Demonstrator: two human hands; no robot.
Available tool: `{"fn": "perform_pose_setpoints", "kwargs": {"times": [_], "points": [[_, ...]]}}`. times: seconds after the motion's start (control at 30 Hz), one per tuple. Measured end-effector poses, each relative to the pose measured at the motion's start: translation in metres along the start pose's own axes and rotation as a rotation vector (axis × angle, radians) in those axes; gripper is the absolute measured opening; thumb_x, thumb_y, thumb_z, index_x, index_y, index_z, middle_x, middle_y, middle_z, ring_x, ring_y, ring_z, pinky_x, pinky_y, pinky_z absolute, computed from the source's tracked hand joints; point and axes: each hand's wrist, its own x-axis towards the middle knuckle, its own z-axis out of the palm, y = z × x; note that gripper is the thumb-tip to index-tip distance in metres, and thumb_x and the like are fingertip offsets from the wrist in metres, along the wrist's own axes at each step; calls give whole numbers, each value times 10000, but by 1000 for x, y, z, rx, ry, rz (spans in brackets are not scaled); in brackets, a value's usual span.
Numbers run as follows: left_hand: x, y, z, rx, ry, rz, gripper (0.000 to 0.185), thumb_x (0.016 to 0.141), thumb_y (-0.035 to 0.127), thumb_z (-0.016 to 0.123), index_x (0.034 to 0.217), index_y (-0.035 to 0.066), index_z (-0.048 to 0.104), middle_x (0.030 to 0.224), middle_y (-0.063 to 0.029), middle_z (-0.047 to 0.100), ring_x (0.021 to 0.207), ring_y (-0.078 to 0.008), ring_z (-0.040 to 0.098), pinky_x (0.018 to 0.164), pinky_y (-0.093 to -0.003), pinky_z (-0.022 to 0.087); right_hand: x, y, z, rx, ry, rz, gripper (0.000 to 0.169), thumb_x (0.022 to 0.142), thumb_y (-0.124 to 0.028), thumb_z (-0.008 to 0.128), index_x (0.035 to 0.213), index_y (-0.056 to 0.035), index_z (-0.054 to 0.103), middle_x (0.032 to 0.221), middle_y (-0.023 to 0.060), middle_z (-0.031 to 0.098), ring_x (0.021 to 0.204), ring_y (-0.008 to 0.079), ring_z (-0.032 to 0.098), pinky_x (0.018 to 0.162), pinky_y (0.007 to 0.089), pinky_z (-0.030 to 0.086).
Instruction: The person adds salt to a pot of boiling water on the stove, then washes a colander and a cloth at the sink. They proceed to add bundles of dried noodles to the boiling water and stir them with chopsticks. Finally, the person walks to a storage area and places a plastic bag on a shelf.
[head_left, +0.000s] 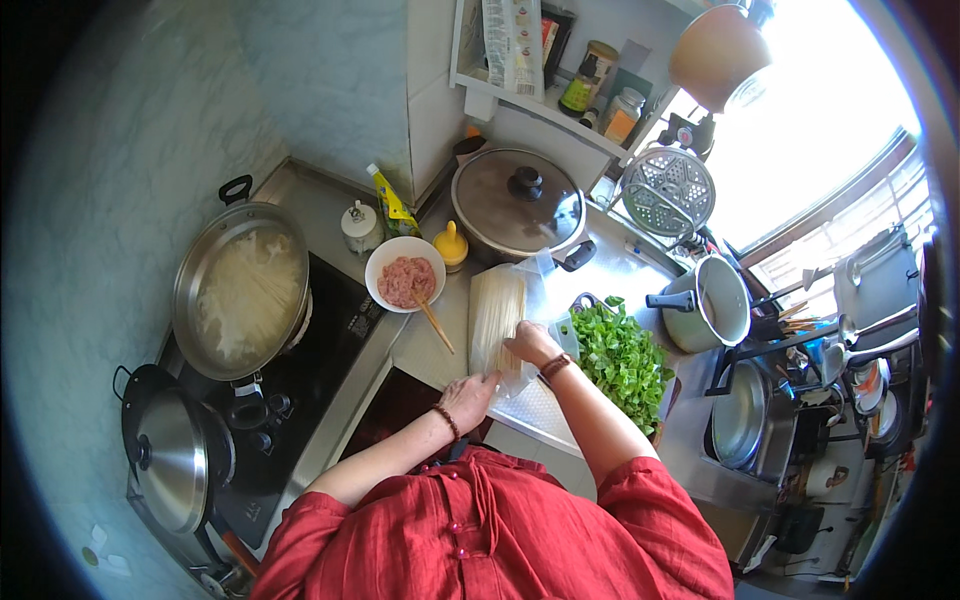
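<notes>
A clear plastic bag of dried noodles lies on the steel counter before me. My left hand holds the bag's near left edge between its fingers. My right hand is at the bag's right side, its fingers on the noodles near the bag's opening; the fingertips are partly hidden. Left of the bag, a white bowl holds minced meat with wooden chopsticks in it. Chopped leafy greens are heaped to the right. On the cooktop, a steel pan contains pale noodles in cloudy liquid.
A lidded pot stands behind the bag, beside a yellow-topped jar. A lidded wok is at the lower left. At the right are a saucepan and a sink with a metal basin. A shelf holds jars above.
</notes>
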Motion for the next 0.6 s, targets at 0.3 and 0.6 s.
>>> {"fn": "perform_pose_setpoints", "kwargs": {"times": [0.3, 0.6], "points": [[-8, -8, 13, -131, 97, -16, 333, 752, -3, 406, 1077, 36, 470, 836, -206, 563, 760, -386, 567, 652, -445, 474, 6, -29, 30, 71, 95, 78, 299, 661, -252, 624, 793, 16, 621, 855, 205, 601, 809, 332, 601, 726, 378, 488], [-11, -13, 13, -235, 99, 2, 311, 767, 10, 411, 1070, 28, 479, 859, -220, 572, 802, -387, 564, 687, -442, 474, 14, -13, 14, 228, -86, 164, 265, 695, -184, 583, 844, 33, 617, 878, 257, 596, 866, 337, 596, 741, 383, 485]]}}
